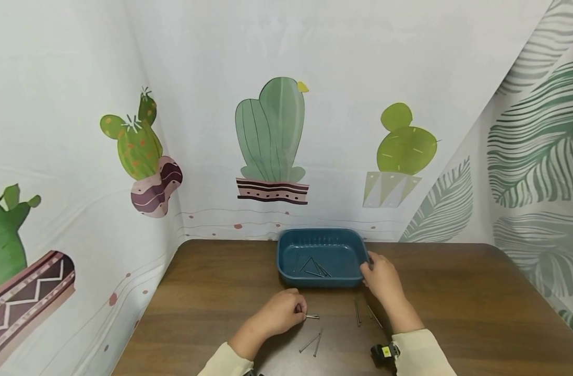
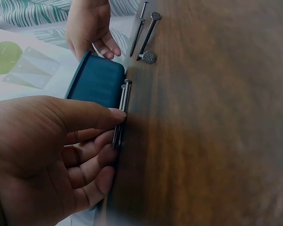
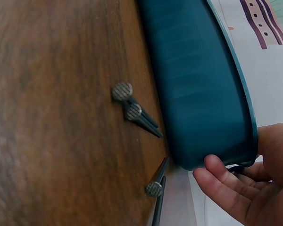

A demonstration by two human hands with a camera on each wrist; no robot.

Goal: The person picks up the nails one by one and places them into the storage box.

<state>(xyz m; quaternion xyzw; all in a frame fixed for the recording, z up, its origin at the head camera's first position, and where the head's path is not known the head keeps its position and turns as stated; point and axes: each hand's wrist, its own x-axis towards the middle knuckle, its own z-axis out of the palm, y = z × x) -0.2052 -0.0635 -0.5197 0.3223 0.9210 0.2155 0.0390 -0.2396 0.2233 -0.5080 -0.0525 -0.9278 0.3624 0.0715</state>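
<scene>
While the right hand (image 1: 385, 277) grips the right end of the blue bin (image 1: 320, 282), the left hand (image 1: 281, 313) pinches a few nails (image 1: 312, 316) just below it, lower centre of the head frame.

Left: thumb pressed to fingertips, narrow grip, nails lying roughly parallel. Left wrist view has them at frame centre, heads up, at least two shafts. Other fingers curled behind.

Right: thumb on one side of the bin wall, fingers on the other, so holding the rim. Right wrist view puts that grip at lower right, with two fingertips near the bin's corner.

Bin sits centre frame, at the back of the brown table (image 1: 211, 292). Several loose nails (image 1: 320, 270) lie in it, left and middle of the floor, some crossed; glare and thin shafts make the count uncertain, maybe five.

On the table: two nails (image 1: 318, 343) in a narrow V, bottom centre. More nails (image 1: 358, 314) right of that, below the bin's right corner, beside the right forearm. Right wrist view shows them as two pairs with crosshatched heads.

Cream sleeves (image 1: 422, 350) on both arms; black device (image 1: 382, 353) with a yellow label at the right wrist, bottom right. White backdrop (image 1: 343, 130) with cactus prints fills the upper frame.
</scene>
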